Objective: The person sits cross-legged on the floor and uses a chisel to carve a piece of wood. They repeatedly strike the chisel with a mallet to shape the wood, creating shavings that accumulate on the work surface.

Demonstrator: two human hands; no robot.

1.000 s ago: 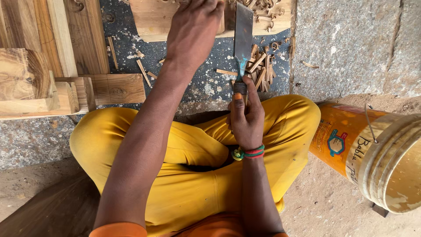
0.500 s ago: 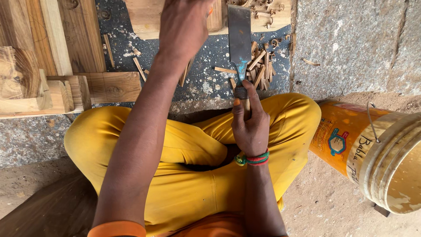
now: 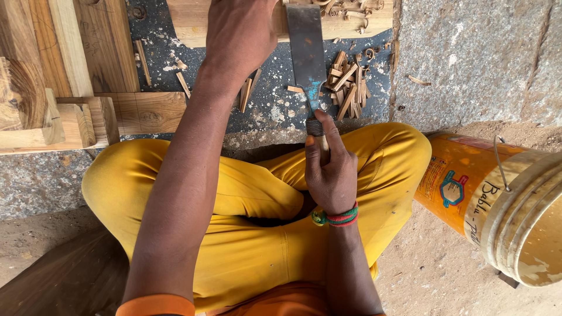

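Observation:
My right hand (image 3: pixel 331 169) grips the handle of a wide flat-bladed chisel (image 3: pixel 305 52), blade pointing away from me over a pale wooden board (image 3: pixel 193 26) at the top edge. My left hand (image 3: pixel 240 38) reaches forward and rests on that board, its fingers cut off by the frame's top. I sit cross-legged in yellow trousers (image 3: pixel 246 199). Coloured bands circle my right wrist (image 3: pixel 339 217).
Wood chips and offcuts (image 3: pixel 348 85) lie beside the blade on the dark stone slab (image 3: pixel 269 111). Timber blocks and planks (image 3: pixel 58 99) are stacked at the left. An orange bucket (image 3: pixel 497 199) lies tipped at my right on the dirt floor.
My right hand slid back toward my lap with the chisel, then the blade moved up the board again. My left hand shifted slightly left along the board.

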